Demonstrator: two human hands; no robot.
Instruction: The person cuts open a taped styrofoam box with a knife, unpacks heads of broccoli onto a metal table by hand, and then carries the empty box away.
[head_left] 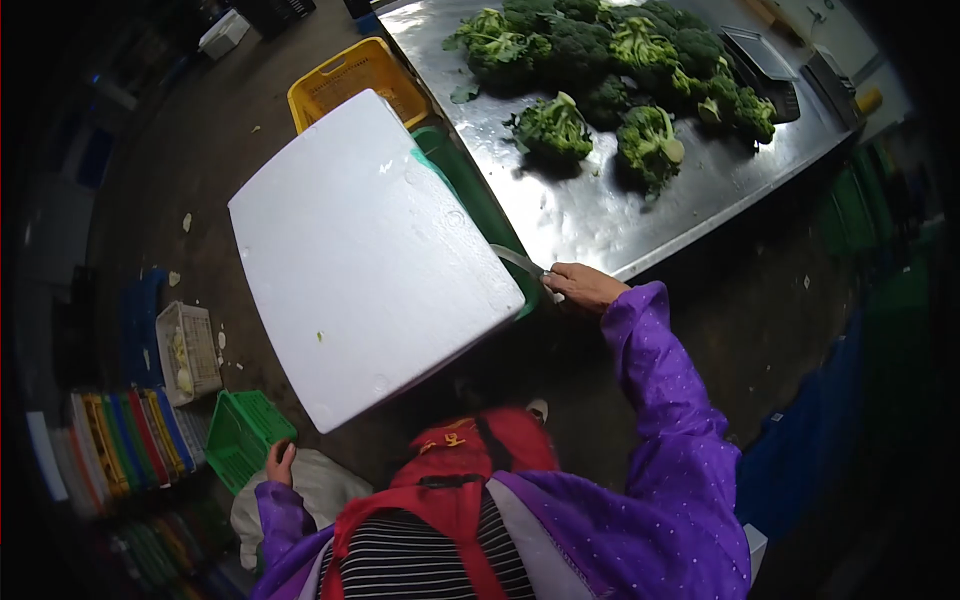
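Observation:
My right hand (590, 286) is closed round the handle of a knife (518, 260), whose curved blade points left toward the edge of a white foam box (370, 260). My left hand (281, 463) hangs low at the left, beside a green basket (240, 435); its fingers show only in part, and nothing is seen in them. Several heads of broccoli (640, 50) lie on the metal table (540, 215), beyond my right hand. Two of them sit nearer the front edge.
A yellow crate (345, 78) and a green crate (450, 165) stand beside the table, partly behind the foam box. Stacked coloured crates (130, 435) and a pale basket (188, 350) are at the left. A metal tray (762, 55) lies at the table's far right.

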